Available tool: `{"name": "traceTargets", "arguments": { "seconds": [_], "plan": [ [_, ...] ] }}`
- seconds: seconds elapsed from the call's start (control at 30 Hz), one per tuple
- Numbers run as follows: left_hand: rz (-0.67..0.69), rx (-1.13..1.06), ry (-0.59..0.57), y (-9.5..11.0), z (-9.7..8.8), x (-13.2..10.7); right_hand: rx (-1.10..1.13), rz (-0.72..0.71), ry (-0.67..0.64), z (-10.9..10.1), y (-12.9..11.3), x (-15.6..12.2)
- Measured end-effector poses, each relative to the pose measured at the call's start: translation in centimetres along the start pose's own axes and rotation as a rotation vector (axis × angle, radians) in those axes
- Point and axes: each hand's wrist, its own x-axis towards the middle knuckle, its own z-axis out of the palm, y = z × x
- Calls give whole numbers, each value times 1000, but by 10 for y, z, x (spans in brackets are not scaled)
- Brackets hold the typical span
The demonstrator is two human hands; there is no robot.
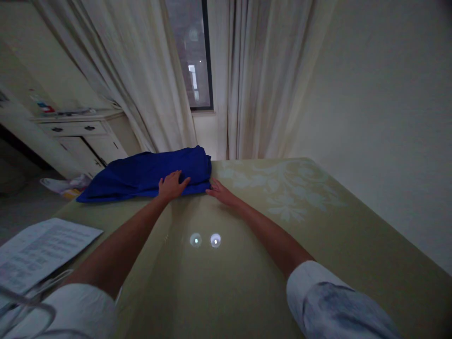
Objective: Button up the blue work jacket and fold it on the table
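Apparently my left hand (173, 186) lies spread, ungripping, on the blue cloth (150, 173) near the far edge of the table (226, 287); whether my right hand (221, 193) pinches it, I can't tell. Pushing forward could slide it off.

Pale curtains (137, 70) flank the window (192, 52) up top; at left, a cabinet (73, 128) carries what's probably a bottle (43, 104); lower left, printed paper (49, 249)!
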Motion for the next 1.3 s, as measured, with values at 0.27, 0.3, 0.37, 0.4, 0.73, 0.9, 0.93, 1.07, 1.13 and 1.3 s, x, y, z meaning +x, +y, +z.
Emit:
{"name": "traceTargets", "arguments": {
  "seconds": [0.27,0.3,0.37,0.4,0.73,0.9,0.93,1.07,1.13,1.3],
  "plan": [
    [-7,33,71,54,-11,-12,-159,30,82,-56,-17,-260],
    [-5,32,103,59,-21,-15,-89,57,138,-59,-20,-280],
    [34,9,172,76,-43,-36,83,88,274,-63,-28,-300],
    [70,-10,191,89,-54,-55,171,93,348,-66,-33,-302],
    [776,-440,-371,148,-73,-272,237,391,677,-119,-40,-291],
    [101,-130,-23,65,-37,-187,-162,234,821,-166,-30,-347],
    [29,-94,-36,54,-30,-173,-255,233,847,-172,-31,-354],
    [-5,-205,-140,43,-16,-153,-555,306,921,-177,-44,-358],
    [60,-382,-58,49,-23,-159,-614,296,952,-173,-57,-356],
    [-43,-1061,-59,27,-70,-210,-233,112,863,-173,-100,-414]
  ]
}}
